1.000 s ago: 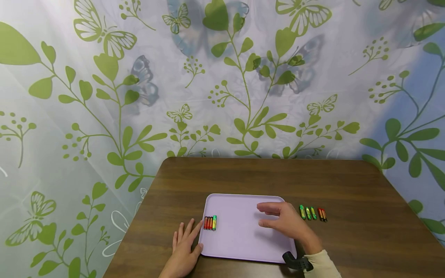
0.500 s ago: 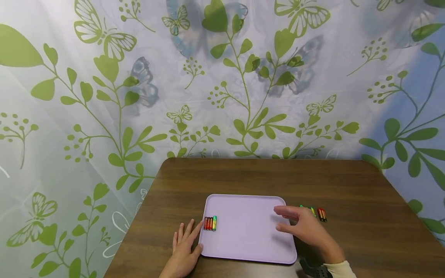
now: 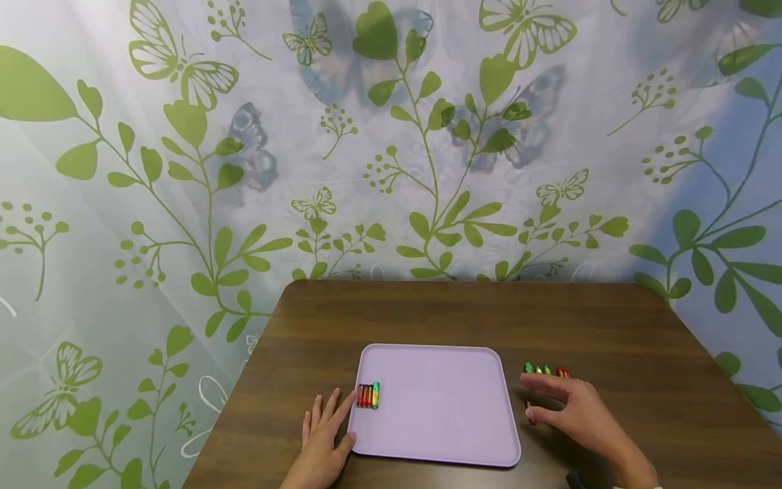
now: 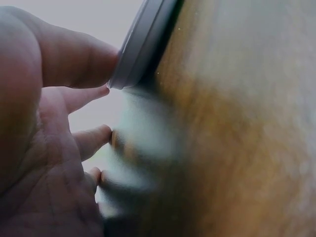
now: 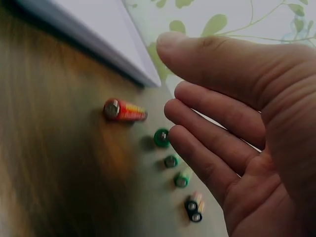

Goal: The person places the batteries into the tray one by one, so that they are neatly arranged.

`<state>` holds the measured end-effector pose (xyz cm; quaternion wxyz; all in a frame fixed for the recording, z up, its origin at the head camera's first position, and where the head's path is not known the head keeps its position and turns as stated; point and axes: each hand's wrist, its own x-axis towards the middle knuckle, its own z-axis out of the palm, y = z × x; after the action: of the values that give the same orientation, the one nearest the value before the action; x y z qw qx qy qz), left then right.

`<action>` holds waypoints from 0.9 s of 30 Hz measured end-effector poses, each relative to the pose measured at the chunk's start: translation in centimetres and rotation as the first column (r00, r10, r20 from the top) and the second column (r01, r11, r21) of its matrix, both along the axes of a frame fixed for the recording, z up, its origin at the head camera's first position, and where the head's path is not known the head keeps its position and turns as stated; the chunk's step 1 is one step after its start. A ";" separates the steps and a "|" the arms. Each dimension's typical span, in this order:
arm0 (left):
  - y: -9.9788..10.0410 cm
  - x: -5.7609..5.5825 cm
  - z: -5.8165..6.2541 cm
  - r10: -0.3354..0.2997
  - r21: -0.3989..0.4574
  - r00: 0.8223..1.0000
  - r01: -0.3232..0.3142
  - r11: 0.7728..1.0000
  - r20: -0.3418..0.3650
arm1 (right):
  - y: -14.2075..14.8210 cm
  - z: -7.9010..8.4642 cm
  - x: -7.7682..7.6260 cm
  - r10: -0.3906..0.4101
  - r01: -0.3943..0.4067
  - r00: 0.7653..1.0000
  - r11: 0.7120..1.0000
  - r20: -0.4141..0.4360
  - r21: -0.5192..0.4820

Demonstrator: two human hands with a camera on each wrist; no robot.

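My left hand (image 3: 322, 438) lies spread on the table with its thumb and index finger at the left edge of the lilac tray (image 3: 440, 435). In the left wrist view the thumb (image 4: 81, 57) touches the tray rim. Right of the tray, my right hand (image 3: 583, 411) hovers with fingers and thumb apart. A red battery (image 5: 126, 109) lies on the table just off its fingertips, untouched; the hand partly hides it in the head view. Beyond the hand lie green batteries (image 3: 529, 368) and a red pair (image 3: 563, 373), partly covered.
Inside the tray at its left side, red batteries (image 3: 364, 395) and one green battery (image 3: 375, 395) stand in a row. The brown wooden table (image 3: 464, 312) ends at a leaf-and-butterfly-patterned curtain (image 3: 391, 136).
My right hand has moved from above the tray to the right, past its edge and over the table. A single red battery now shows by the tray's right side. My left hand has stayed put.
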<state>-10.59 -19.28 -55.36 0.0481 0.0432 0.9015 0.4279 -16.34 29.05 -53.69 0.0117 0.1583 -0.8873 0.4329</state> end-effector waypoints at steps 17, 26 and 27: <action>0.0 0.2 0.1 0.007 0.004 1.000 -0.007 1.000 0.000 | -0.3 -1.6 0.9 -0.052 0.092 0.986 0.962 -0.159 0.256; 0.0 0.4 0.2 0.004 0.010 1.000 -0.004 1.000 -0.008 | -0.7 -1.5 0.8 -0.069 0.108 0.985 0.961 -0.155 0.255; 0.0 0.4 0.2 0.005 0.010 1.000 -0.005 1.000 -0.007 | -0.7 -1.5 0.8 -0.067 0.105 0.985 0.964 -0.158 0.246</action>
<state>-10.21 -19.24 -55.14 0.0436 0.0428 0.8997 0.4322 -15.53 28.35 -55.18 0.0758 0.1515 -0.9381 0.3021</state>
